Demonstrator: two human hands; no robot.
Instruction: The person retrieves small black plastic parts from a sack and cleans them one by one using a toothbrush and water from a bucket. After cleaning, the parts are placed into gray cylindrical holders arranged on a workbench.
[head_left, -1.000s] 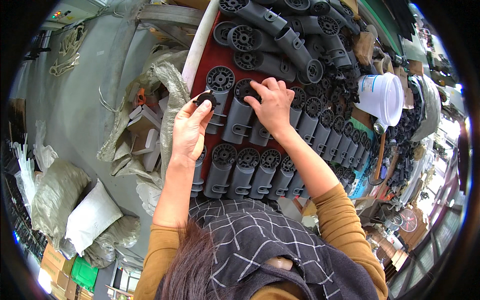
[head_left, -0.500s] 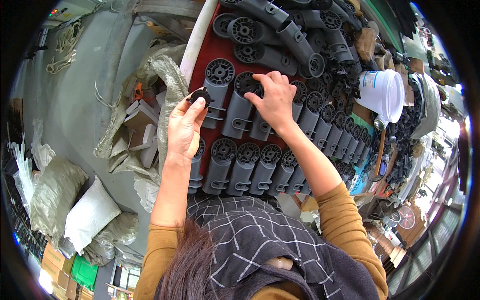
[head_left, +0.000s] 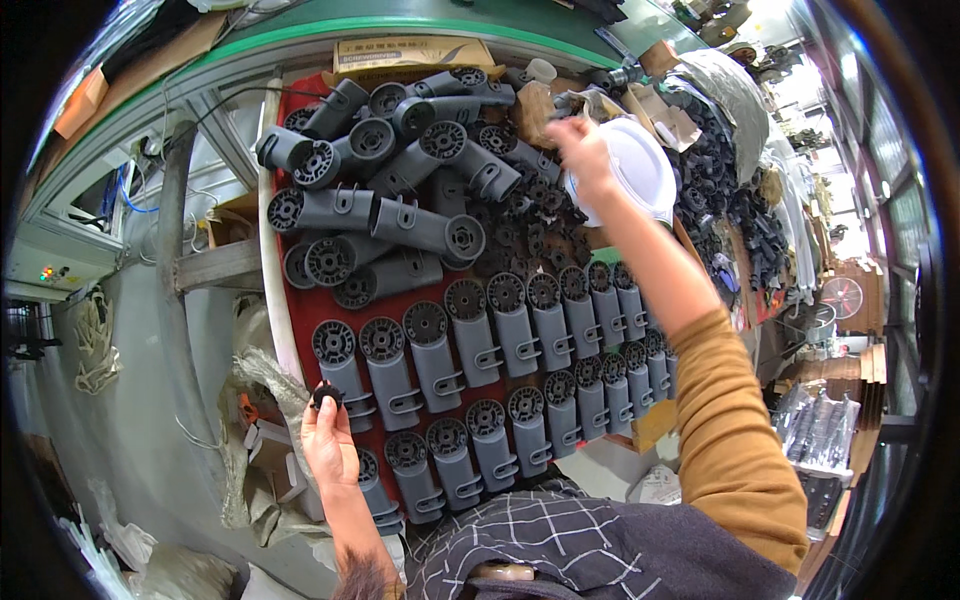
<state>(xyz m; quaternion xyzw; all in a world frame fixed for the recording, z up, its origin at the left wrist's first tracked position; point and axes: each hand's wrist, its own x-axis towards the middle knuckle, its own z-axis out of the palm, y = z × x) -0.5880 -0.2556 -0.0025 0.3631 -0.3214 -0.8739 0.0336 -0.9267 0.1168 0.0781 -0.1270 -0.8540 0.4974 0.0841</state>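
Note:
My left hand [head_left: 330,448] pinches a small round black plastic part [head_left: 326,396] at the left edge of the red-topped table. Beside it stand two rows of grey tubular plastic housings [head_left: 478,355], each with a round black ribbed end facing up and a small bracket low on its side. My right hand [head_left: 583,152] is stretched far out over the back right of the table, next to a white plastic bucket [head_left: 640,165]. Motion smears its fingers, so whether they hold anything cannot be made out.
A heap of loose grey housings [head_left: 410,222] covers the table's back left. Small black plastic parts [head_left: 530,225] lie piled right of it. A long cardboard box [head_left: 415,54] sits at the far edge. An open woven sack [head_left: 262,400] stands left of the table.
My right hand has left the row of housings and reached out to beside the bucket. The left hand keeps its black part. My view has swung toward the table's far side.

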